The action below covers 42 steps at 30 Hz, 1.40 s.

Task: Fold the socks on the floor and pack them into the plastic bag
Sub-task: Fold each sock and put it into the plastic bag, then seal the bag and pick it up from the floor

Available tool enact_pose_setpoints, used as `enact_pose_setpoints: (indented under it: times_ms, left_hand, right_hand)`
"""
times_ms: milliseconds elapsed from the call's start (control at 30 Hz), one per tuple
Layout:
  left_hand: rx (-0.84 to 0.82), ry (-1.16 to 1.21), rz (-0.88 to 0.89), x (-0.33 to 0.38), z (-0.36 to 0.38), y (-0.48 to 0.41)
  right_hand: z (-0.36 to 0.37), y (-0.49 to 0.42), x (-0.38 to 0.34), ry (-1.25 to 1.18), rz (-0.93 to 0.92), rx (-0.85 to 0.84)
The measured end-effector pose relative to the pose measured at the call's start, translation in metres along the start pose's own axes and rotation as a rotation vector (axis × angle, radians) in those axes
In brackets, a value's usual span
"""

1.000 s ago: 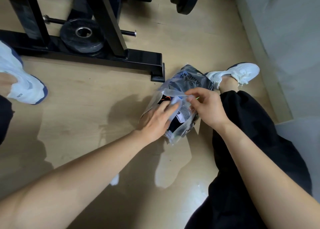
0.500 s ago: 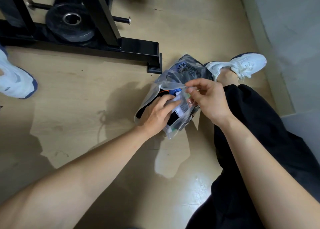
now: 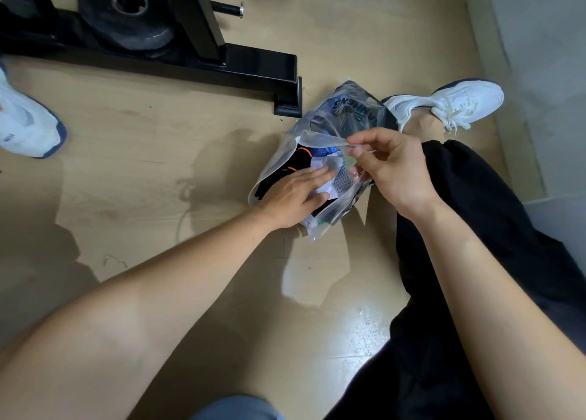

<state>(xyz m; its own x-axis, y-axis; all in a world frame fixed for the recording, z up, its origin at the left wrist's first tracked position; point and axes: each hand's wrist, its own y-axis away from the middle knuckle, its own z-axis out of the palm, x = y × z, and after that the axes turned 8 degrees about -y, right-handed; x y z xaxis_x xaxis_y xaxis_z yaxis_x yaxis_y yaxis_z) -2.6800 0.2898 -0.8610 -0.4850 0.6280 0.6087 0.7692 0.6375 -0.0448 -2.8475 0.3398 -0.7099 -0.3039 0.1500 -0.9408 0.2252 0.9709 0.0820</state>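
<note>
A clear plastic bag (image 3: 350, 108) with dark printed lettering lies on the wooden floor beside my right leg. Folded socks (image 3: 304, 161), black with orange, blue and white, fill its open mouth. My left hand (image 3: 296, 196) lies flat with straight fingers, pressing the socks down inside the opening. My right hand (image 3: 393, 169) pinches the bag's upper rim between thumb and fingers and holds it lifted above the socks.
A black metal weight-rack foot (image 3: 263, 73) with a weight plate (image 3: 126, 16) stands just behind the bag. My white shoe (image 3: 456, 102) and black trouser leg (image 3: 494, 229) are at the right, another white shoe (image 3: 25, 124) at the far left, a wall base (image 3: 504, 70) on the right.
My left hand has flattened and pushed the socks deeper into the bag. My right hand keeps its pinch on the rim and has pulled it slightly wider. The camera tilted closer.
</note>
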Motion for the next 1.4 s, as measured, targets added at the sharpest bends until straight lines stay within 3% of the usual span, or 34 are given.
enact_pose_setpoints:
  times_ms: [200, 500, 567, 733, 833, 967, 1067, 1233, 1400]
  left_hand:
    - [-0.288, -0.108, -0.143, 0.003, -0.009, -0.03]
    - [-0.477, -0.281, -0.228, 0.029, -0.015, -0.059]
    - [-0.413, -0.183, -0.197, 0.028, -0.021, -0.048]
    - [-0.033, 0.126, -0.066, 0.012, -0.034, 0.02]
    - [0.252, 0.132, -0.153, 0.004, -0.05, 0.054]
    - [0.514, 0.041, -0.303, -0.011, -0.077, 0.057]
    - [0.463, 0.001, -0.255, -0.009, -0.096, 0.032]
    - [0.091, -0.151, -0.208, 0.006, -0.114, -0.023]
    - [0.09, -0.27, -0.159, 0.006, -0.118, -0.039]
  right_hand:
    - [0.0, 0.009, -0.002, 0.052, -0.02, -0.04]
    - [-0.005, 0.008, 0.003, 0.115, -0.024, -0.036]
    - [-0.003, 0.01, 0.008, 0.161, -0.028, -0.055]
    - [0.005, 0.017, 0.015, 0.269, -0.014, -0.139]
    - [0.008, 0.02, 0.018, 0.32, 0.01, -0.182]
    - [0.015, 0.024, 0.017, 0.355, 0.049, -0.099]
    - [0.018, 0.028, 0.019, 0.444, 0.033, -0.036]
    - [0.016, 0.027, 0.026, 0.473, 0.003, -0.031]
    - [0.012, 0.024, 0.033, 0.409, -0.012, -0.046]
